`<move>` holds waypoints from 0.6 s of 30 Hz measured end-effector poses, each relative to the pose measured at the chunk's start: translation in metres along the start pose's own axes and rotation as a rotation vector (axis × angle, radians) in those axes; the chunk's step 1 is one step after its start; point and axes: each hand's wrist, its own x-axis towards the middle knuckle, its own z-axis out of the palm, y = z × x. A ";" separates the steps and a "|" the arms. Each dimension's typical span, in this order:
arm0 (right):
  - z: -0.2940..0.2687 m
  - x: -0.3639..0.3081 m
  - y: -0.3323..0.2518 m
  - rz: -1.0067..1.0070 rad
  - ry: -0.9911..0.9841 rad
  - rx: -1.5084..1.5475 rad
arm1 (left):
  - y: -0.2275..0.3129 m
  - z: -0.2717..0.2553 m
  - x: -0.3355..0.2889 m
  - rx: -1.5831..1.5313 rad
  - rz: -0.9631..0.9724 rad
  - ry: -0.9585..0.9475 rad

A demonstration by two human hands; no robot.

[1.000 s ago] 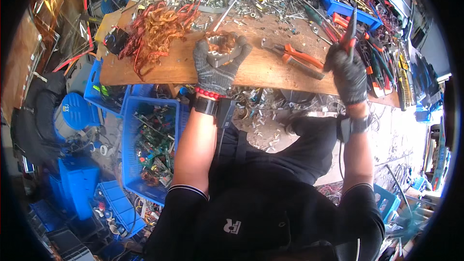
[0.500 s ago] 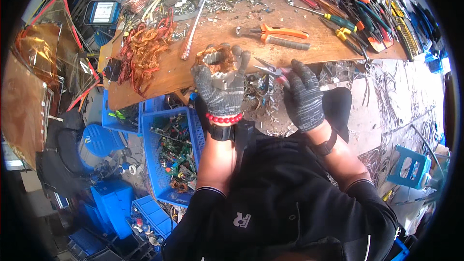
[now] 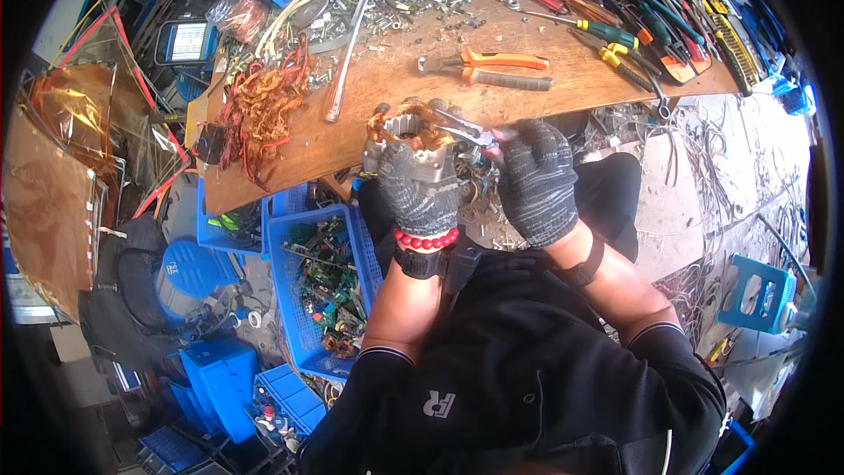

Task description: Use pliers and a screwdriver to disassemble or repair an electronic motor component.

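In a grey glove, my left hand (image 3: 411,189) grips a metal motor stator (image 3: 428,164) with copper-coloured windings round its round opening. My right hand (image 3: 538,183), gloved alike, is wrapped round long-nose pliers (image 3: 475,134). Their jaws reach the windings on the stator's right side; whether they pinch a strand is too small to tell. Both hands are just off the front edge of the wooden bench (image 3: 369,97). On the bench beyond them lie orange-handled end-cutting pliers (image 3: 505,69).
Stripped copper windings (image 3: 264,114) lie heaped at the bench's left. Screwdrivers (image 3: 607,32) and other tools crowd the far right. A blue crate (image 3: 290,317) of circuit boards stands below, left of my left forearm. A blue stool (image 3: 758,293) is at the right.
My right hand has brought the pliers leftward to the stator, and their jaws now meet its windings. My left hand has shifted slightly right and down with the stator.
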 end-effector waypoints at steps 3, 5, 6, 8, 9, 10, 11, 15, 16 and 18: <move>-0.004 0.002 -0.001 0.005 -0.038 0.019 | 0.003 0.000 -0.007 -0.173 -0.039 -0.051; -0.008 0.002 -0.003 0.025 -0.085 0.050 | 0.005 0.001 -0.011 -0.380 -0.089 -0.077; -0.010 0.001 -0.004 0.036 -0.106 0.075 | 0.006 0.002 -0.011 -0.509 -0.103 -0.106; -0.017 -0.001 -0.006 0.036 -0.217 0.192 | 0.008 0.005 -0.010 -0.511 -0.028 -0.104; -0.020 -0.003 -0.007 0.035 -0.271 0.253 | 0.008 0.006 -0.009 -0.524 0.016 -0.112; -0.022 -0.004 -0.008 0.093 -0.331 0.312 | 0.008 0.008 -0.007 -0.485 0.015 -0.088; -0.024 -0.006 -0.009 0.151 -0.391 0.372 | 0.009 0.009 -0.006 -0.447 0.014 -0.063; -0.026 -0.010 -0.006 0.160 -0.516 0.680 | 0.015 0.008 -0.006 -0.461 -0.042 -0.103; -0.025 -0.011 -0.005 0.311 -0.568 0.824 | 0.016 0.008 -0.007 -0.461 -0.047 -0.118; -0.022 -0.012 -0.005 0.629 -0.598 1.123 | 0.017 0.009 -0.008 -0.433 -0.018 -0.137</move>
